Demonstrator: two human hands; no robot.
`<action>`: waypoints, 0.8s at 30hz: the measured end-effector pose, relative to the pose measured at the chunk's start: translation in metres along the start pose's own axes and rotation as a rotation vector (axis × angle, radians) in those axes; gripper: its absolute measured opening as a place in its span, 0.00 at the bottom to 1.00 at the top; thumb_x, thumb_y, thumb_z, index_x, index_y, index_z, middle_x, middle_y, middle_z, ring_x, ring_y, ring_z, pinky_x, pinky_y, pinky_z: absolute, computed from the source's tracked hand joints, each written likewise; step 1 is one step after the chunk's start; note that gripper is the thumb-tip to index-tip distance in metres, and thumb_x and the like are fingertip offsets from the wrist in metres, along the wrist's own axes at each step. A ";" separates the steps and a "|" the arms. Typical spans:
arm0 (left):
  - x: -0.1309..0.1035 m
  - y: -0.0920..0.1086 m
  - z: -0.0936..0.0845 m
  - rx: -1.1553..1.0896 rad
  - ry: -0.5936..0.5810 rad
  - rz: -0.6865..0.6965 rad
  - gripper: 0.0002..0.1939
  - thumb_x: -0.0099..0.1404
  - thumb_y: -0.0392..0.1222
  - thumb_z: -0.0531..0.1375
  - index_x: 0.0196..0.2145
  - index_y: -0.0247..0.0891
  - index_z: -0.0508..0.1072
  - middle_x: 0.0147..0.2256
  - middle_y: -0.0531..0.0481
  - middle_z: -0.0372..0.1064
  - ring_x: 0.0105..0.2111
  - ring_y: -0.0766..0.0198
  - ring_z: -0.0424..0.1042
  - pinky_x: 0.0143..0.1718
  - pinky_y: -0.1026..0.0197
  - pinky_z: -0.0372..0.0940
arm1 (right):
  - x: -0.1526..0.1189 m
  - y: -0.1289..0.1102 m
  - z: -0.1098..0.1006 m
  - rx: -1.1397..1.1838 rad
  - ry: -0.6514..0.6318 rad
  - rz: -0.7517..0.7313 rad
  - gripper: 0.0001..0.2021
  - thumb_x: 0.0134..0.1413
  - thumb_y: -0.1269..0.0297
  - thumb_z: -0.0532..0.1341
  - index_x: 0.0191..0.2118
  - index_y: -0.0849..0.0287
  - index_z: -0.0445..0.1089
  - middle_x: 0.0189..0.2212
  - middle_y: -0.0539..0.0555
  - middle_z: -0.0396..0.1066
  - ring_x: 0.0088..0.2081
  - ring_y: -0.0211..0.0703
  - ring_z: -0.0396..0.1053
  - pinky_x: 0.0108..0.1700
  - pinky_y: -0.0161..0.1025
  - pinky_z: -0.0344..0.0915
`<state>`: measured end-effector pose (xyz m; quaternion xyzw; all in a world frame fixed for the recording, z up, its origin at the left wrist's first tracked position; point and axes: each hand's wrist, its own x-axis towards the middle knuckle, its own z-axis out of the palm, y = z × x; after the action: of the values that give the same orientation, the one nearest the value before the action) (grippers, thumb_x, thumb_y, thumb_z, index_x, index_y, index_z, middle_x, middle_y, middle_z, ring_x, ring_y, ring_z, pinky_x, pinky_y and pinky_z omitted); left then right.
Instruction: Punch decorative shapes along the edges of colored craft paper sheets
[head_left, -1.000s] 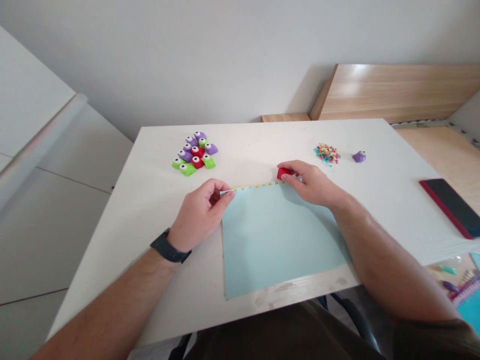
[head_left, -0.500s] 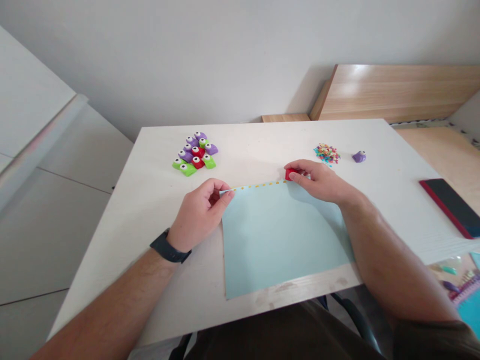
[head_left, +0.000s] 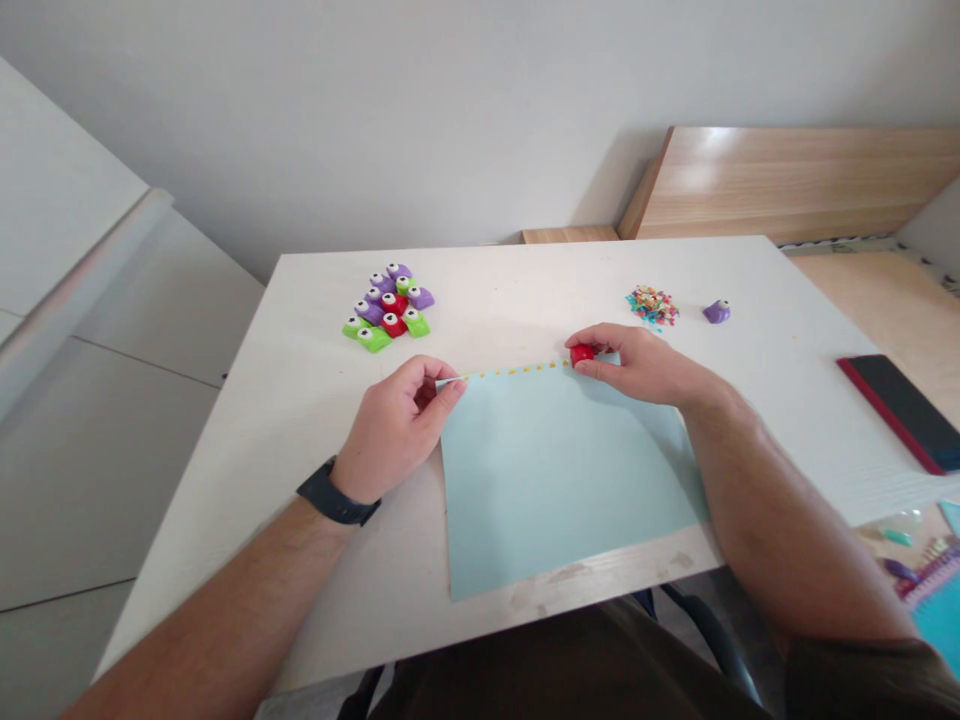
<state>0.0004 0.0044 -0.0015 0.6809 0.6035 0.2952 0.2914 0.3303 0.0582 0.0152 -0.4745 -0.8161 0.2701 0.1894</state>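
Observation:
A pale blue sheet of paper (head_left: 555, 480) lies on the white table, with a row of small yellow marks (head_left: 513, 372) along its far edge. My left hand (head_left: 401, 425) pinches the sheet's far left corner between thumb and fingers. At the far edge, toward the right, my right hand (head_left: 630, 365) is closed around a small red craft punch (head_left: 581, 356); its underside is hidden. Similar purple, green and red punches (head_left: 392, 302), each with a white eye-like button, stand grouped at the back left.
A heap of colourful confetti (head_left: 652, 306) lies at the back right, beside a single purple punch (head_left: 717, 312). A dark phone-like object with a red edge (head_left: 904, 412) rests near the right edge of the white table (head_left: 300, 330). Below that edge are more craft items (head_left: 911, 560).
My right hand has turned the red punch a little, so its rounded top now shows more. The left hand keeps its pinch on the corner.

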 end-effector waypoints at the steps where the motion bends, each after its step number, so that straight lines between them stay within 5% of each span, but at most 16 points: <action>1: 0.000 0.000 0.000 0.001 0.001 0.000 0.16 0.68 0.57 0.60 0.41 0.42 0.73 0.28 0.54 0.71 0.26 0.63 0.68 0.29 0.61 0.61 | 0.000 -0.001 -0.001 0.003 -0.005 -0.003 0.16 0.60 0.58 0.63 0.52 0.54 0.77 0.46 0.55 0.80 0.45 0.49 0.76 0.53 0.48 0.70; 24: -0.001 0.002 0.000 0.008 0.002 0.000 0.14 0.68 0.55 0.60 0.41 0.42 0.73 0.28 0.54 0.71 0.26 0.64 0.67 0.28 0.61 0.60 | 0.000 -0.007 0.000 -0.072 -0.060 -0.040 0.15 0.55 0.64 0.66 0.49 0.54 0.76 0.43 0.54 0.79 0.44 0.49 0.75 0.52 0.47 0.70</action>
<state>0.0016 0.0036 0.0004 0.6819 0.6048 0.2936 0.2881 0.3261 0.0553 0.0192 -0.4564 -0.8398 0.2509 0.1532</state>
